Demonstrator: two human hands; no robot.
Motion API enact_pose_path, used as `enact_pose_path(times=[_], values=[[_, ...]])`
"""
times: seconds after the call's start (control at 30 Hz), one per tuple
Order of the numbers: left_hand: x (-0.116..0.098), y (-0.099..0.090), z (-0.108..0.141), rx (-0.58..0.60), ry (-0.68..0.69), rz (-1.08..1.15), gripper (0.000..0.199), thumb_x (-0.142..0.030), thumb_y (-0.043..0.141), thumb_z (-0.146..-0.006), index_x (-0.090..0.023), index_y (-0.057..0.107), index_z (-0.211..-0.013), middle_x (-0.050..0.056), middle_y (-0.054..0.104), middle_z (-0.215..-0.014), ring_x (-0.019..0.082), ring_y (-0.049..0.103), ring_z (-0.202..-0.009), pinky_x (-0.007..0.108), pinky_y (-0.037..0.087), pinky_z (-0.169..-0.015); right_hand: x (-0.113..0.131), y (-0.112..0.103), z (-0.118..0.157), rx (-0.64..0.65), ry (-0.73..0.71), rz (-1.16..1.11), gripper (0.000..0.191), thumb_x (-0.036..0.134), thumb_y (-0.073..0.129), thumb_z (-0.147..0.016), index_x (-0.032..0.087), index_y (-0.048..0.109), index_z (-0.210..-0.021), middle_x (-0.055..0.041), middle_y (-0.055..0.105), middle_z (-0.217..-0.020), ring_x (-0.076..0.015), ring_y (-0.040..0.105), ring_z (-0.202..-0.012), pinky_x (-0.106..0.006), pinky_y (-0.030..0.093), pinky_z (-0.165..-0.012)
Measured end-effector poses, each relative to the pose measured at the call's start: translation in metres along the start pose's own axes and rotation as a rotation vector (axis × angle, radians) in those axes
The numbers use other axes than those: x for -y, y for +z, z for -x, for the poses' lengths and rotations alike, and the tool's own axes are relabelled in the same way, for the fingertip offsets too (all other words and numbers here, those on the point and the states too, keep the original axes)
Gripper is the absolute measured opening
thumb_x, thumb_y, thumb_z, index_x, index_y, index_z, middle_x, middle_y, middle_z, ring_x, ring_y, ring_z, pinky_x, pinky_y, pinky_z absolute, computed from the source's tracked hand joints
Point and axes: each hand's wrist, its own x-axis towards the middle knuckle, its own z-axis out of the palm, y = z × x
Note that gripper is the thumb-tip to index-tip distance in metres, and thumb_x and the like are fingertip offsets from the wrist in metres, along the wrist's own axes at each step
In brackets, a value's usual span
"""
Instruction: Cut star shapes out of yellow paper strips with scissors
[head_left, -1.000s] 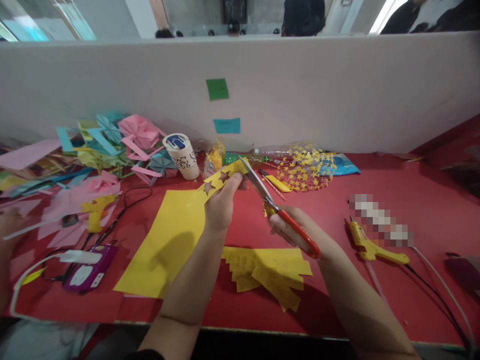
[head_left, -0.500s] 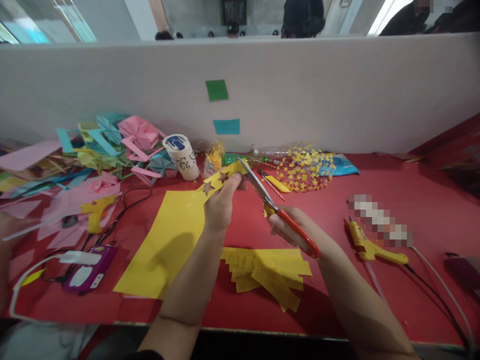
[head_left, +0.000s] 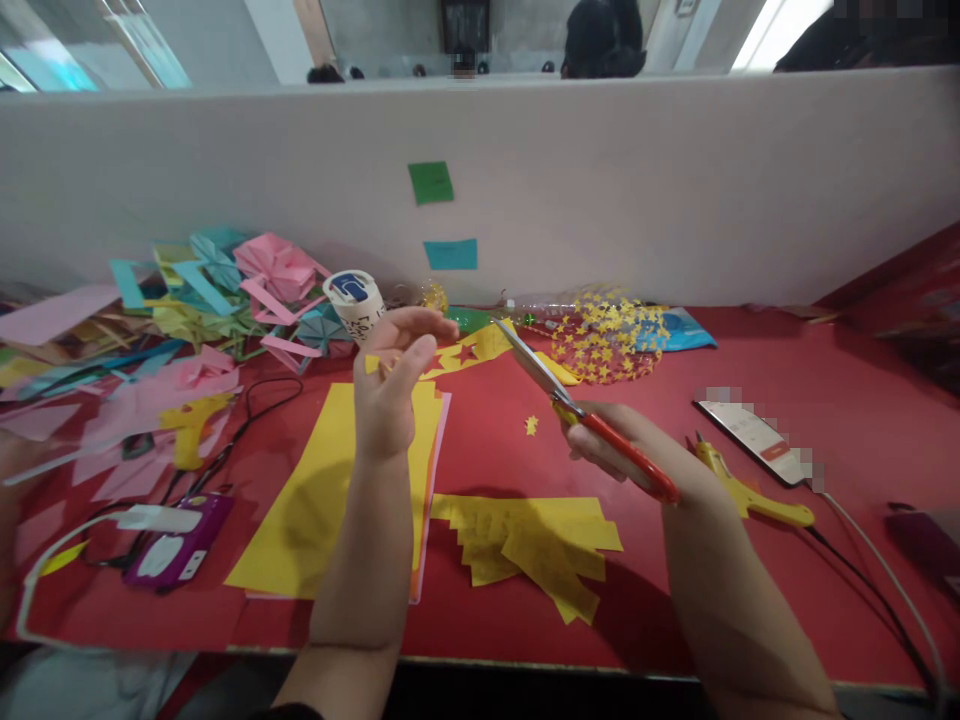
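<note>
My left hand (head_left: 390,390) is raised over the sheets of yellow paper (head_left: 300,500), fingers apart and palm facing right, holding nothing. Just beyond its fingers is a yellow paper strip (head_left: 487,345) with star-shaped holes. My right hand (head_left: 607,445) grips a pair of scissors (head_left: 592,420) with red handles, blades pointing up and left toward the strip. A bit of yellow shows by the right fingers, too small to make out. Small yellow paper stars (head_left: 531,425) lie on the red table between the hands. Nearer me is a fanned stack of yellow paper strips (head_left: 532,545).
Folded paper decorations (head_left: 277,265) and a white paper cup (head_left: 352,295) stand at the back left. A yellow glue gun (head_left: 191,425) and purple box (head_left: 176,545) lie left. Star-covered netting (head_left: 611,335) is at the back; another glue gun (head_left: 750,490) and a phone (head_left: 757,440) lie right.
My left hand has let go of the star-holed strip and moved left, its fingers opening. My right hand has shifted slightly right and down with the scissors, exposing the small stars on the table.
</note>
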Motion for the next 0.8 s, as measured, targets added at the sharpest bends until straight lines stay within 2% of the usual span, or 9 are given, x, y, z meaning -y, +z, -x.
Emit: enact_pose_path(times=[0.1, 0.17, 0.27, 0.3, 0.37, 0.43, 0.57, 0.67, 0.8], values=[[0.000, -0.004, 0.001, 0.134, -0.091, -0.038, 0.021, -0.038, 0.071, -0.076, -0.021, 0.074, -0.086, 0.004, 0.073, -0.085, 0.018, 0.068, -0.083, 0.031, 0.054, -0.080, -0.002, 0.000, 0.002, -0.041, -0.027, 0.025, 0.054, 0.073, 0.056, -0.080, 0.023, 0.039, -0.065, 0.0085, 0.034, -0.049, -0.0072, 0.031, -0.043, -0.024, 0.024, -0.042], [0.000, -0.007, 0.002, 0.223, -0.146, 0.020, 0.031, -0.050, 0.069, -0.076, -0.021, 0.076, -0.087, 0.006, 0.075, -0.088, 0.023, 0.070, -0.088, 0.036, 0.054, -0.085, -0.005, -0.001, 0.002, -0.056, -0.023, 0.039, 0.054, 0.073, 0.055, -0.081, 0.023, 0.039, -0.066, 0.0086, 0.034, -0.048, -0.0074, 0.032, -0.043, -0.025, 0.027, -0.043], [-0.004, -0.014, 0.004, 0.396, -0.233, 0.090, 0.060, -0.075, 0.053, -0.076, -0.022, 0.078, -0.087, 0.011, 0.076, -0.097, 0.030, 0.069, -0.101, 0.045, 0.052, -0.094, -0.009, -0.006, 0.002, -0.025, -0.014, 0.061, 0.056, 0.075, 0.055, -0.080, 0.023, 0.042, -0.066, 0.0079, 0.036, -0.047, -0.0076, 0.033, -0.041, -0.025, 0.026, -0.040], [-0.006, -0.016, 0.005, 0.465, -0.268, 0.094, 0.067, -0.081, 0.049, -0.074, -0.022, 0.078, -0.087, 0.012, 0.076, -0.100, 0.032, 0.068, -0.106, 0.047, 0.051, -0.096, -0.011, -0.008, 0.002, -0.024, -0.019, 0.062, 0.056, 0.076, 0.054, -0.080, 0.023, 0.043, -0.066, 0.0074, 0.038, -0.047, -0.0078, 0.034, -0.040, -0.025, 0.026, -0.040], [-0.008, -0.019, 0.004, 0.508, -0.306, 0.113, 0.070, -0.084, 0.047, -0.072, -0.024, 0.078, -0.089, 0.012, 0.075, -0.108, 0.034, 0.066, -0.111, 0.049, 0.051, -0.096, -0.015, -0.014, 0.002, -0.030, -0.046, 0.060, 0.057, 0.076, 0.051, -0.082, 0.022, 0.044, -0.066, 0.0070, 0.038, -0.047, -0.0081, 0.035, -0.040, -0.025, 0.027, -0.040], [-0.009, -0.019, 0.002, 0.442, -0.315, 0.130, 0.066, -0.081, 0.050, -0.073, -0.024, 0.078, -0.091, 0.012, 0.075, -0.109, 0.032, 0.067, -0.108, 0.047, 0.052, -0.094, -0.020, -0.019, 0.004, -0.031, -0.082, 0.068, 0.056, 0.074, 0.049, -0.085, 0.023, 0.041, -0.064, 0.0070, 0.037, -0.047, -0.0075, 0.033, -0.039, -0.026, 0.028, -0.041], [-0.005, -0.010, -0.003, 0.186, -0.285, 0.099, 0.049, -0.066, 0.059, -0.079, -0.021, 0.075, -0.087, 0.009, 0.075, -0.094, 0.023, 0.069, -0.093, 0.037, 0.054, -0.086, -0.024, -0.025, 0.007, 0.065, -0.082, 0.117, 0.054, 0.072, 0.051, -0.085, 0.022, 0.042, -0.067, 0.0070, 0.038, -0.050, -0.0083, 0.033, -0.044, -0.024, 0.028, -0.042], [-0.002, 0.000, 0.000, 0.153, -0.251, -0.006, 0.030, -0.050, 0.072, -0.076, -0.020, 0.074, -0.077, 0.005, 0.072, -0.081, 0.017, 0.066, -0.079, 0.029, 0.053, -0.077, -0.020, -0.025, 0.007, 0.062, -0.109, 0.186, 0.054, 0.073, 0.052, -0.084, 0.022, 0.042, -0.068, 0.0053, 0.040, -0.057, -0.0088, 0.035, -0.048, -0.024, 0.028, -0.044], [0.000, 0.014, 0.010, 0.143, -0.259, -0.056, 0.014, -0.031, 0.074, -0.074, -0.020, 0.070, -0.067, -0.001, 0.062, -0.065, 0.011, 0.055, -0.063, 0.024, 0.047, -0.061, -0.012, -0.020, 0.005, 0.121, -0.140, 0.227, 0.055, 0.073, 0.050, -0.085, 0.022, 0.039, -0.066, 0.0064, 0.036, -0.056, -0.0087, 0.032, -0.049, -0.024, 0.026, -0.046]])
